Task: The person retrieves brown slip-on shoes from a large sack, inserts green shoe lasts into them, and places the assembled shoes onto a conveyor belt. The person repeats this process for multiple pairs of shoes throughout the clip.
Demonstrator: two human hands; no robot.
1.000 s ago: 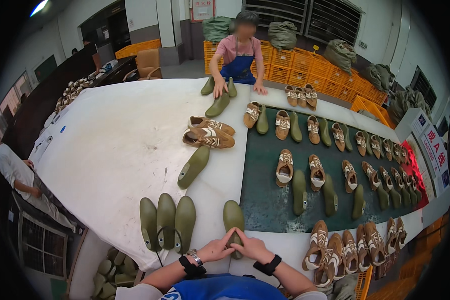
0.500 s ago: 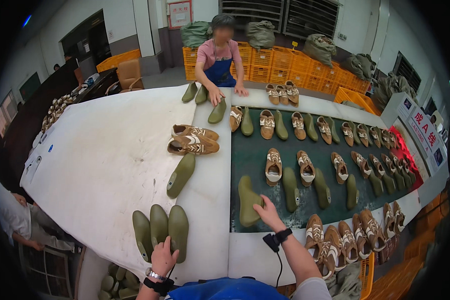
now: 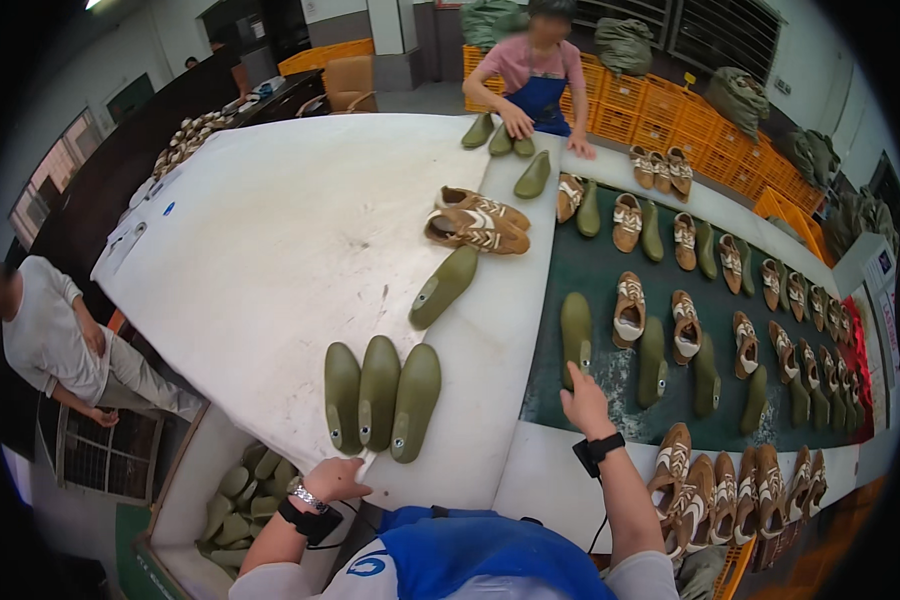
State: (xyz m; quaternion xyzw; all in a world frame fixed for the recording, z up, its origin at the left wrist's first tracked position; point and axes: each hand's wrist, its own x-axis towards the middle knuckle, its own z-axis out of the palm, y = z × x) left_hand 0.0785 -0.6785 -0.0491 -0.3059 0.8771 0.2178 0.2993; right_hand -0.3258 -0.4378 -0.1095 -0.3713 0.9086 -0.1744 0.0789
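My right hand (image 3: pixel 585 405) reaches over the green belt, fingers stretched out at the heel end of an olive-green shoe last (image 3: pixel 576 335) lying lengthwise there. Its fingertips appear to touch the heel; they are not wrapped round it. My left hand (image 3: pixel 336 480) is at the near edge of the white table, thumb and fingers apart and holding nothing. Just beyond it lie three green shoe lasts (image 3: pixel 378 395) side by side. Farther up, a single last (image 3: pixel 444 288) lies beside a pair of brown-and-white sneakers (image 3: pixel 477 222).
Rows of sneakers and lasts stand on the green belt (image 3: pixel 620 400). More sneakers (image 3: pixel 715 490) line its near edge. Across the table a co-worker (image 3: pixel 536 85) has a hand on green lasts. At lower left a bin (image 3: pixel 165 510) holds lasts, near another person (image 3: pixel 55 330).
The last at my right hand has gone from askew to lying straight on the belt, and my grip has loosened. My left hand has drawn back from the three lasts. The view has shifted.
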